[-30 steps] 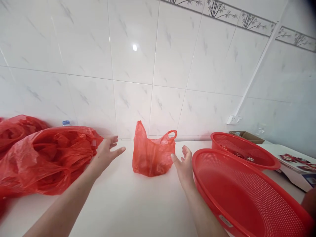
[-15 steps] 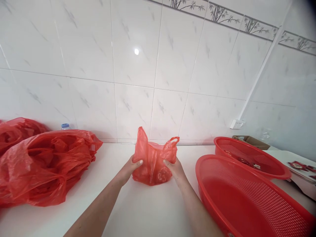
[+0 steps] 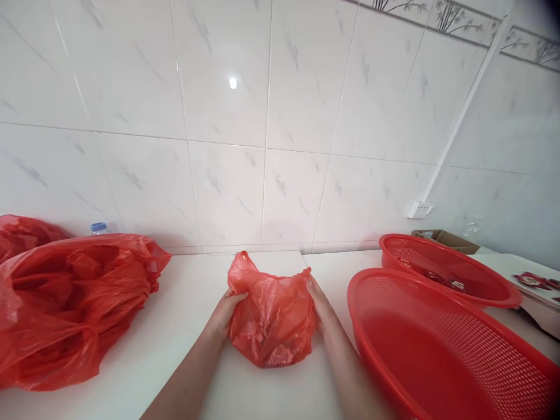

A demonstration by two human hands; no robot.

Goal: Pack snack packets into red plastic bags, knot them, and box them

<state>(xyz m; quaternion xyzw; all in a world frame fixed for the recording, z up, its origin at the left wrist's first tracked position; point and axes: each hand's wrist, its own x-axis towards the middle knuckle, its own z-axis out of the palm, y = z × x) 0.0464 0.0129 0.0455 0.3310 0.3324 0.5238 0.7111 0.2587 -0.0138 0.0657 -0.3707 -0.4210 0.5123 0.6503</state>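
A small red plastic bag (image 3: pixel 275 321) is held up over the white table, with something indistinct showing through near its bottom. My left hand (image 3: pixel 228 310) grips its left side, thumb on the front face and fingers hidden behind. On the right side of the bag, my right hand (image 3: pixel 318 300) is closed on the edge near the upper corner, its fingers mostly behind the plastic. The bag's top edge sags between two raised corners.
Large bundles of red plastic bags (image 3: pixel 83 303) lie at left, a blue-capped bottle (image 3: pixel 100 228) behind them. At right are a red basket (image 3: pixel 420 350), another red basket (image 3: pixel 494 287) holding small packets, a cardboard box (image 3: pixel 455 241) and a white tray (image 3: pixel 503 268) with packets.
The bag has come lower and nearer, and its handles no longer stand up. My right hand has moved up to the bag's upper right edge. The view has shifted slightly.
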